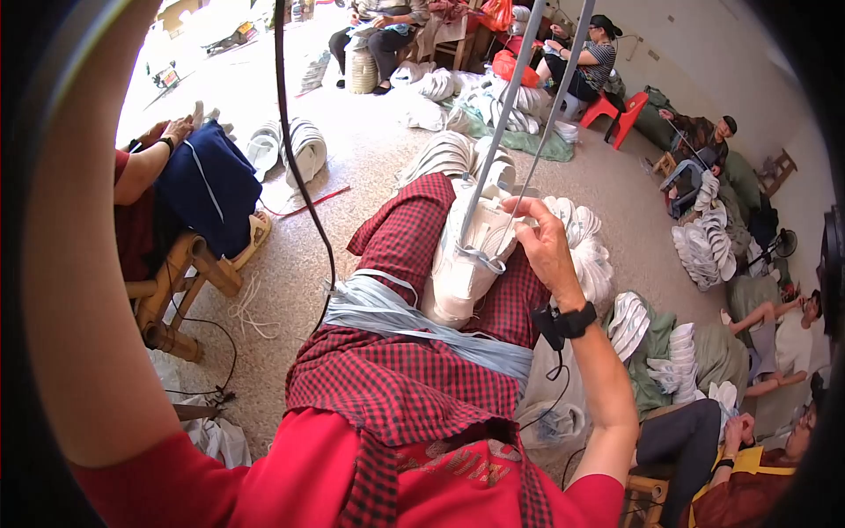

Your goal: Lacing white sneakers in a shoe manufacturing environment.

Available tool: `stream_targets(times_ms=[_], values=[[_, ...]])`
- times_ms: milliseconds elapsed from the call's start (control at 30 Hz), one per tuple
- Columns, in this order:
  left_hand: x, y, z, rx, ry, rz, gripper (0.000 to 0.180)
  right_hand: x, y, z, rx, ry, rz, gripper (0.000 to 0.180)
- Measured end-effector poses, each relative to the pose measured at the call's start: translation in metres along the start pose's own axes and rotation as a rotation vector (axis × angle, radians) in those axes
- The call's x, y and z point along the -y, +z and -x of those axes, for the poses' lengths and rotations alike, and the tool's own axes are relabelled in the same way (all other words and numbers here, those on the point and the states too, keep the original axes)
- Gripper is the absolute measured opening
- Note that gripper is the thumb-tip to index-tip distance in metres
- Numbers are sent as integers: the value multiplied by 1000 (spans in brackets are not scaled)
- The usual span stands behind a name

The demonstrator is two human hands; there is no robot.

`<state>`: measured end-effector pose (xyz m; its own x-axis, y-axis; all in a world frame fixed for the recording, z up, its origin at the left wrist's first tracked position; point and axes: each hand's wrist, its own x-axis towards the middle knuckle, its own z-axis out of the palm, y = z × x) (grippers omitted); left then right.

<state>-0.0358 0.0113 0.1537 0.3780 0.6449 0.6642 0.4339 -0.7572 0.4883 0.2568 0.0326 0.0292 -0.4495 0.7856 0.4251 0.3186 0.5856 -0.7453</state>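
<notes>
One checked red cloth [396, 387] covers the lap nearest the camera, and across it lies a loose bundle of pale blue ribbons [387, 312]. Just beyond the bundle a white shoe [462, 264] rests on the thigh, toe pointing near and left. The right hand [547, 242], with a black wristband [572, 321] below it, sits against the shoe's far right side, its grip pinched on the laces [493, 132] where they leave the eyelets. Two strands of them run taut and almost straight up out of the top of the picture. The left arm [70, 264] sweeps up the left edge with its hand out of view, so its grip cannot be told. Judging by this, the shoe is being laced and a strand is being drawn tight. The next move calls for keeping the shoe steady on the thigh and the strands untwisted while the free end goes to the next eyelet. A black cable [299, 176] hangs down at the left. Farther off, the speckled floor [370, 150] holds heaps of white shoes [704, 246], a wooden stool [172, 290] at the left and a red stool [616, 110] far right, with other people seated around the room.
</notes>
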Motion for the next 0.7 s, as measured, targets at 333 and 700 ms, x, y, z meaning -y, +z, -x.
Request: stream_targets(times_ms=[333,700], values=[[65,-7,55,-60,-150,-158,11,60,3,-37,260,-9,-413,41],[114,6,64,19,-255,-311,15,-50,-22,-36,-69,406,-1112,24]])
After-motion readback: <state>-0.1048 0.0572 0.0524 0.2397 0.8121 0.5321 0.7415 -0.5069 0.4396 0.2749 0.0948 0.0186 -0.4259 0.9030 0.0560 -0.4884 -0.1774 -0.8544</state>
